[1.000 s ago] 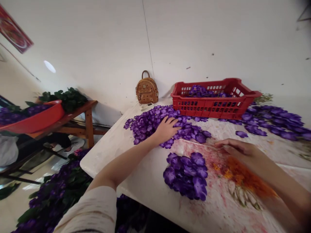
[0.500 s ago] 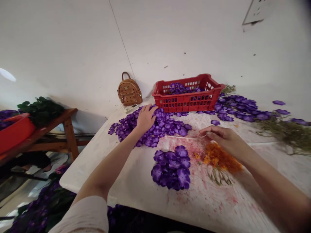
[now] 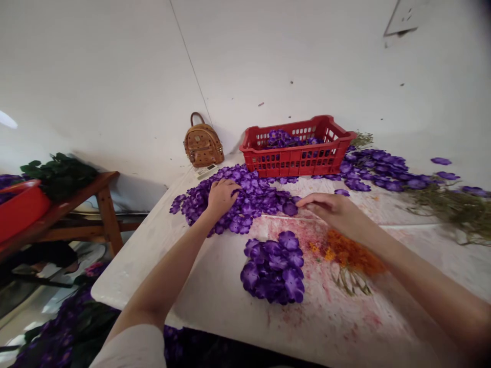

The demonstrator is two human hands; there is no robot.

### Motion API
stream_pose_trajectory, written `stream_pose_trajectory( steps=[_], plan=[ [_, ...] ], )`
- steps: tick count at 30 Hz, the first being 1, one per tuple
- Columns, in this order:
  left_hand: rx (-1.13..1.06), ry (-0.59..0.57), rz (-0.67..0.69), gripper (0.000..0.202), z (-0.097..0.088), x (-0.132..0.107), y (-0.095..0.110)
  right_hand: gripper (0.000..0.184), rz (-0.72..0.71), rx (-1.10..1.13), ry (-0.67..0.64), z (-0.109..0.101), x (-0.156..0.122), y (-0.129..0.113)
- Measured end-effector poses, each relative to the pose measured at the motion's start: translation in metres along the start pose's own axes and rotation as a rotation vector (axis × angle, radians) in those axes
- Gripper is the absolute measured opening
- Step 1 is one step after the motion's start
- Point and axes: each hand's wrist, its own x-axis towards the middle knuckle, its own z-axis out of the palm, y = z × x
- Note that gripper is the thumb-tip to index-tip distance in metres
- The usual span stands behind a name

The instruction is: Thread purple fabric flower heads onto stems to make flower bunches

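My left hand (image 3: 221, 196) rests on a wide heap of loose purple fabric flowers (image 3: 249, 202) on the white table (image 3: 161, 255), its fingers curled into the petals. My right hand (image 3: 330, 208) lies just right of that heap with fingers stretched toward it, the tips touching a purple flower at the heap's edge. In front of both hands sits a small tidy pile of purple flowers (image 3: 274, 266). An orange pile of small pieces (image 3: 355, 253) lies under my right wrist.
A red plastic crate (image 3: 299, 145) with purple flowers stands at the back by the wall, a small brown backpack (image 3: 202, 140) to its left. More purple flowers (image 3: 378, 168) and dry green stems (image 3: 448, 204) lie at the right. A wooden bench (image 3: 76, 194) with a red tub (image 3: 21, 207) stands left.
My left hand pulled back from the far edge of the heap and curled its fingers into the flowers. My right hand moved left to the heap's edge.
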Motion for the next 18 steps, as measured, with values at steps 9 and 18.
stream_pose_trajectory(
  steps=[9,18],
  plan=[
    [-0.22,0.153,-0.29,0.019,0.019,-0.001,-0.021,0.049,-0.16,-0.291,-0.253,0.104,0.121,-0.024],
    [-0.282,0.182,-0.381,0.015,0.019,-0.008,-0.025,0.045,-0.043,-0.543,-0.07,0.09,0.149,0.01]
  ],
)
